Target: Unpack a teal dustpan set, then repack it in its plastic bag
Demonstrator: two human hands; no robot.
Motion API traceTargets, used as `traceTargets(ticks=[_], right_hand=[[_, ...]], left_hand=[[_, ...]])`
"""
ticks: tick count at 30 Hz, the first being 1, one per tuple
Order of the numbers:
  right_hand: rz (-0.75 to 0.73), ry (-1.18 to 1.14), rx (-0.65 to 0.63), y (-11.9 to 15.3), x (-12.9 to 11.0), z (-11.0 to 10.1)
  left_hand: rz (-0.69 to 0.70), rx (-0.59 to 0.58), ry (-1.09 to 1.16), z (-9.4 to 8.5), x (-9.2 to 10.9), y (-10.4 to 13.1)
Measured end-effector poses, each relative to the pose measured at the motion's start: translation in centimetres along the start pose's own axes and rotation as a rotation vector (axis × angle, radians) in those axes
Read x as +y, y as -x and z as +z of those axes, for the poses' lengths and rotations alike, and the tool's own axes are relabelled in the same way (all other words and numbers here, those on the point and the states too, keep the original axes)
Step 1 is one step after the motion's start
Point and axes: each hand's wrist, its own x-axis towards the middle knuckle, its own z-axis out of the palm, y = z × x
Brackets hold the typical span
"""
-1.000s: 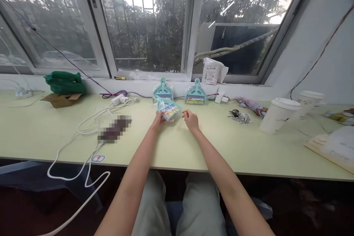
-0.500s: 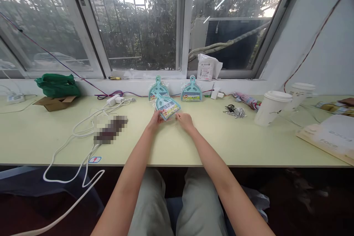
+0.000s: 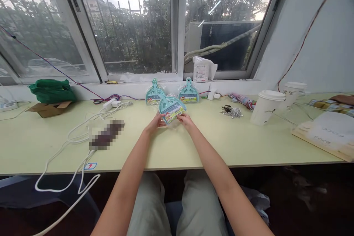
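A small teal dustpan-and-brush set in clear wrapping (image 3: 170,108) is held just above the pale green table (image 3: 193,143). My left hand (image 3: 155,122) grips its lower left corner and my right hand (image 3: 186,120) grips its lower right corner. Behind it, two more wrapped teal dustpan sets lean against the window ledge: one at the left (image 3: 153,94), partly hidden by the held one, and one at the right (image 3: 188,92).
White cables (image 3: 74,136) and chargers lie at the left, with a green bag (image 3: 51,90) on cardboard. Keys (image 3: 231,110), two lidded paper cups (image 3: 267,107) and a box (image 3: 325,136) stand at the right. A tissue pack (image 3: 201,70) rests on the sill.
My right hand has closed in and taken hold of the wrapped dustpan set's right corner. The set has risen a little in both hands.
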Motion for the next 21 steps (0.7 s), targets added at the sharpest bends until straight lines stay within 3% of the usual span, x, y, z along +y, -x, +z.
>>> traceTargets(ticks=[4,11,15,21], right_hand=[[-0.043,-0.069,0.047,-0.3,-0.7,-0.6],[0.029,-0.061,-0.084,0.6,-1.8,-1.3],[0.111,0.005,-0.206,1.0,-2.5,-1.5],[0.096,0.008,-0.201,1.0,-3.0,-2.0]], left_hand=[[0.052,0.087,-0.099,0.0,-0.3,-0.1],[-0.017,0.411,0.009,-1.5,-0.7,-1.4],[0.018,0.603,0.107,-2.8,-0.7,-1.7],[0.102,0.615,0.157,-4.1,-0.5,-1.9]])
